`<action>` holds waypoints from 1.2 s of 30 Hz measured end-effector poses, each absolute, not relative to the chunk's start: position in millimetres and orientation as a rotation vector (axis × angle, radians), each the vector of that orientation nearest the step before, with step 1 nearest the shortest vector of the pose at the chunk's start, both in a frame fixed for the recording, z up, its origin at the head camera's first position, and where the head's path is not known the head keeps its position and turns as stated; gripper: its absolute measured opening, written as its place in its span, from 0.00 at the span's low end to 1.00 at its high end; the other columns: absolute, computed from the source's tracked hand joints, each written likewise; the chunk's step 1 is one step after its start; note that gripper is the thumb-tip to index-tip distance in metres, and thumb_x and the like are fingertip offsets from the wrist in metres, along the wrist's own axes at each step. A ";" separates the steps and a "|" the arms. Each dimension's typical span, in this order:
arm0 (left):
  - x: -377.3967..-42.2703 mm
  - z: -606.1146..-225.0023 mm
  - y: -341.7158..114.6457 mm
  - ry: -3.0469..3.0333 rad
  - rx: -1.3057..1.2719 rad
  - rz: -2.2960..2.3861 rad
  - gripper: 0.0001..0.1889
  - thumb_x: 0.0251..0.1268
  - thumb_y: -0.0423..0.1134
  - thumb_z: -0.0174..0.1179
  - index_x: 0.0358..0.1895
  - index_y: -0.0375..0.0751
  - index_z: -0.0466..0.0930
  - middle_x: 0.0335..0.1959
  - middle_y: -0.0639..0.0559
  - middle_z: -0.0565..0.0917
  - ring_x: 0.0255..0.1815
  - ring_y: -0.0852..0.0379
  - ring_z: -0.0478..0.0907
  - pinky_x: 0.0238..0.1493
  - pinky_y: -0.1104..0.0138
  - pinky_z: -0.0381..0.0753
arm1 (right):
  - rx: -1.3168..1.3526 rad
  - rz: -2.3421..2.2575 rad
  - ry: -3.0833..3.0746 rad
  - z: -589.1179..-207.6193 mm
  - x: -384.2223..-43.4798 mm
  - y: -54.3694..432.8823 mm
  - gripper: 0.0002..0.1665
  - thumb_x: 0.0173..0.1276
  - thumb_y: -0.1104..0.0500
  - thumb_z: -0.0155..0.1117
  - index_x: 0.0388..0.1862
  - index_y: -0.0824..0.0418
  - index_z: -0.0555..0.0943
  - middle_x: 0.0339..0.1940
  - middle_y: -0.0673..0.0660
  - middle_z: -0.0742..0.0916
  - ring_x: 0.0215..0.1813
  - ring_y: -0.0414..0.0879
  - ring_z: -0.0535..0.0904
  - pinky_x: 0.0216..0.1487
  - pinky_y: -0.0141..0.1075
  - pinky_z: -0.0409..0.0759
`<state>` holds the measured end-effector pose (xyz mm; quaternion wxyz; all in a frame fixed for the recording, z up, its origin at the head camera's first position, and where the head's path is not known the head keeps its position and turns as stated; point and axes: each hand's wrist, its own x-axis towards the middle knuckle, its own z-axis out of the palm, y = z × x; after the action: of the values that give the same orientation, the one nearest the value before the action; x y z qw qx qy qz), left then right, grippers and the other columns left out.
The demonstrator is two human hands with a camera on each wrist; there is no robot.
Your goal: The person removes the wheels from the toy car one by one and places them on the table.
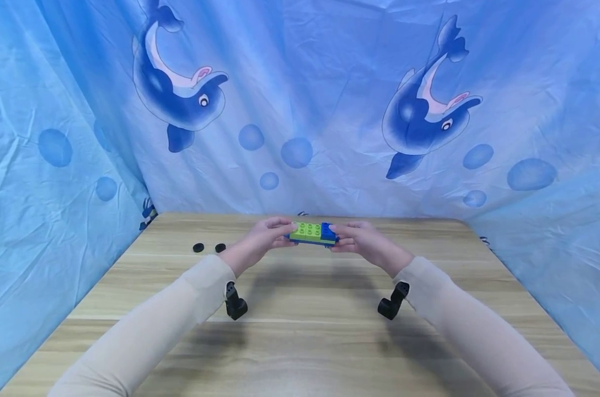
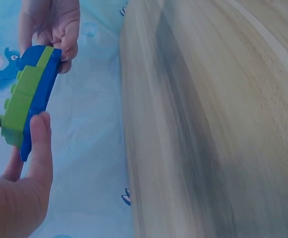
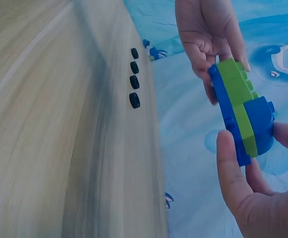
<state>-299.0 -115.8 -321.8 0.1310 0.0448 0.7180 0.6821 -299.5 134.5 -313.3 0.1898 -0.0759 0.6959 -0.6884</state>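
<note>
Held up between both hands is a toy car built of green and blue blocks (image 1: 310,231), with a long blue base, green studded bricks and a rounded blue block at its right end. My left hand (image 1: 262,237) pinches the green end, thumb on top and fingers beneath. At the blue end, my right hand (image 1: 364,240) grips it the same way. From the left wrist the blue base (image 2: 47,84) shows along one side, with the left fingers (image 2: 40,139) on its edge. In the right wrist view the rounded blue block (image 3: 259,124) sits beside the right fingertips.
Several small black wheels (image 3: 134,82) lie in a row near the far left of the wooden table (image 1: 310,342); two show in the head view, left of the left wrist. A blue curtain (image 1: 330,99) with dolphins hangs behind the table and along its sides.
</note>
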 end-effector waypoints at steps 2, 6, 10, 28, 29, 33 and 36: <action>-298.7 -321.9 -115.1 2.102 0.122 2.002 0.27 0.69 0.40 0.59 0.67 0.32 0.66 0.62 0.36 0.73 0.53 0.50 0.81 0.61 0.60 0.78 | -0.196 -1.944 1.962 -313.4 -300.7 133.2 0.32 0.72 0.58 0.59 0.65 0.78 0.64 0.46 0.61 0.82 0.39 0.44 0.83 0.53 0.37 0.84; -297.9 -321.2 -113.2 2.130 0.098 2.015 0.26 0.70 0.38 0.58 0.67 0.32 0.67 0.63 0.37 0.73 0.56 0.47 0.80 0.64 0.58 0.76 | -0.152 -1.966 1.980 -315.3 -304.7 129.7 0.31 0.71 0.57 0.60 0.65 0.76 0.66 0.49 0.63 0.82 0.42 0.45 0.83 0.53 0.37 0.84; -303.5 -324.9 -111.0 2.165 0.046 2.018 0.25 0.67 0.38 0.61 0.65 0.33 0.70 0.61 0.37 0.76 0.57 0.47 0.80 0.63 0.59 0.77 | -0.067 -1.998 1.995 -317.7 -309.0 125.6 0.30 0.70 0.58 0.62 0.65 0.73 0.68 0.52 0.65 0.82 0.43 0.46 0.84 0.54 0.38 0.83; -331.3 -359.5 -95.2 2.409 -0.019 1.954 0.22 0.67 0.39 0.61 0.62 0.34 0.74 0.60 0.37 0.78 0.57 0.43 0.80 0.65 0.55 0.74 | 0.205 -2.103 2.110 -354.6 -341.8 114.8 0.26 0.65 0.62 0.67 0.59 0.73 0.76 0.54 0.70 0.83 0.38 0.46 0.85 0.55 0.42 0.83; -332.9 -362.0 -95.0 2.423 -0.028 1.940 0.22 0.67 0.39 0.62 0.62 0.35 0.75 0.60 0.38 0.78 0.57 0.43 0.80 0.66 0.55 0.74 | 0.213 -2.101 2.123 -357.3 -342.9 114.0 0.26 0.65 0.62 0.67 0.59 0.73 0.75 0.55 0.71 0.83 0.38 0.47 0.85 0.56 0.43 0.82; -342.3 -373.1 -93.1 2.491 -0.048 1.874 0.21 0.64 0.41 0.64 0.59 0.37 0.78 0.58 0.40 0.80 0.56 0.45 0.80 0.64 0.56 0.75 | 0.255 -2.074 2.169 -367.2 -346.4 113.1 0.26 0.66 0.62 0.66 0.60 0.73 0.74 0.57 0.71 0.82 0.44 0.49 0.83 0.62 0.46 0.79; -350.4 -380.6 -90.5 2.533 -0.074 1.831 0.20 0.62 0.41 0.65 0.55 0.36 0.80 0.55 0.40 0.83 0.53 0.45 0.82 0.60 0.57 0.78 | 0.306 -2.067 2.166 -373.0 -348.4 112.7 0.27 0.66 0.62 0.66 0.61 0.73 0.74 0.58 0.70 0.81 0.51 0.53 0.82 0.64 0.45 0.77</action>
<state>-350.4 -90.5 -380.6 0.0077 -0.0237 0.8101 0.5857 -348.4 112.7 -373.0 0.0658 0.1016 0.7181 -0.6853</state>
